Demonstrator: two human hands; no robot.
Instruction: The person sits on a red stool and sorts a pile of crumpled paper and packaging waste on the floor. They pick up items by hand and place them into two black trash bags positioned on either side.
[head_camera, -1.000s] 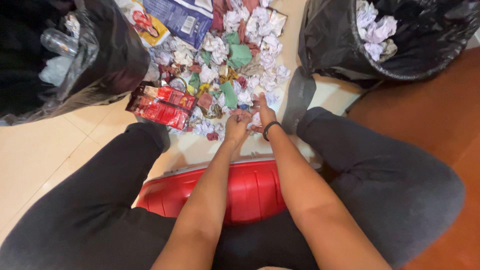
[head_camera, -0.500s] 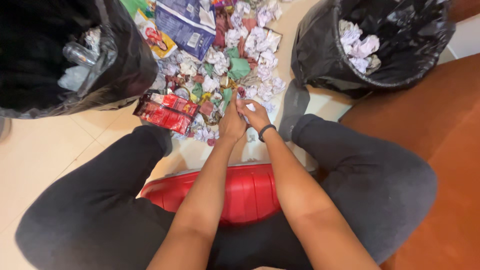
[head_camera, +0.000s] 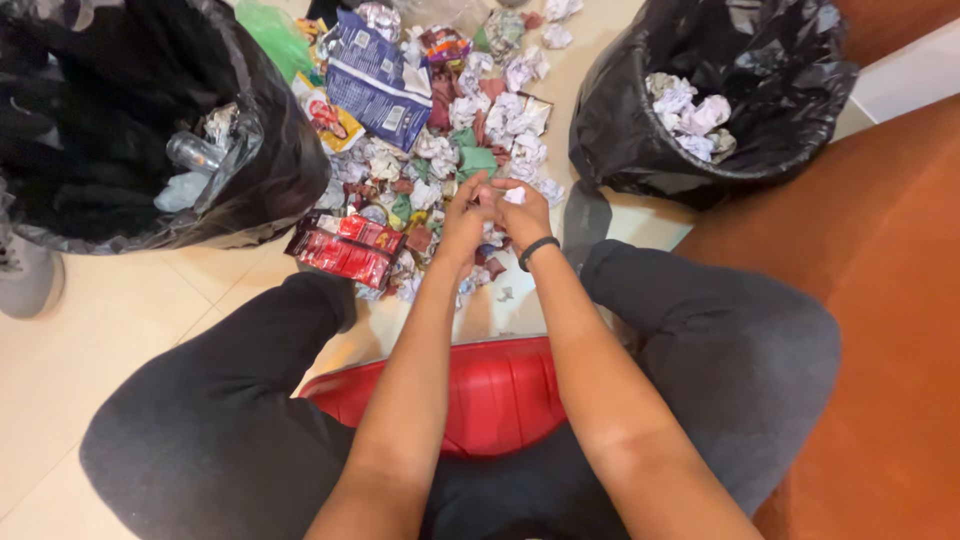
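left hand (head_camera: 462, 222) and right hand (head_camera: 520, 215) pinch one white paper scrap (head_camera: 514, 195) together | trash pile (head_camera: 440, 150) just past them | black bags (head_camera: 700, 90) on both sides

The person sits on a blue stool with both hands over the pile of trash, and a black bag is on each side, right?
Not quite: the head view shows the stool is red. Both hands do meet over the trash pile, with a black bag on each side.

Both hands (head_camera: 492, 215) pinching, seemingly, white paper scrap (head_camera: 514, 195)
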